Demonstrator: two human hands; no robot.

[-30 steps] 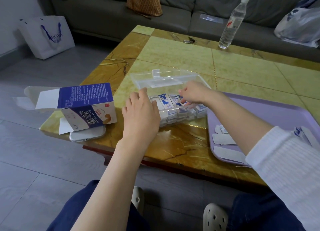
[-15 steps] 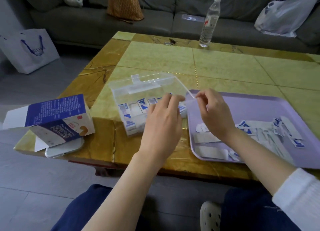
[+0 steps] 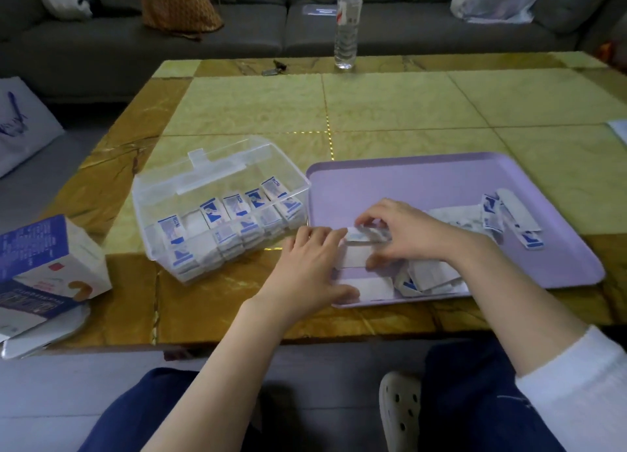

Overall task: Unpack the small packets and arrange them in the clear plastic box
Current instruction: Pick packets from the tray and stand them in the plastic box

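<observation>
A clear plastic box (image 3: 163, 193) with its lid up stands on the table, holding rows of small white-and-blue packets (image 3: 234, 210). To its right a lilac tray (image 3: 424, 176) carries a loose heap of packets (image 3: 498, 217). Over the tray's near-left corner my right hand (image 3: 403, 234) pinches a small stack of packets (image 3: 359, 239). My left hand (image 3: 312, 265) rests on the left end of that stack, fingers fairly straight. More packets (image 3: 427, 275) lie under my right wrist.
An opened blue-and-white carton (image 3: 44, 268) lies at the table's near-left corner on a flat white object (image 3: 51, 333). A water bottle (image 3: 346, 27) stands at the far edge near a small dark item (image 3: 274, 68). Behind is a grey sofa (image 3: 101, 44); a white bag (image 3: 20, 125) sits on the floor at left.
Both hands left the clear box and moved right, down onto the tray, where they have gathered a small stack of packets. The view has turned rightward.
</observation>
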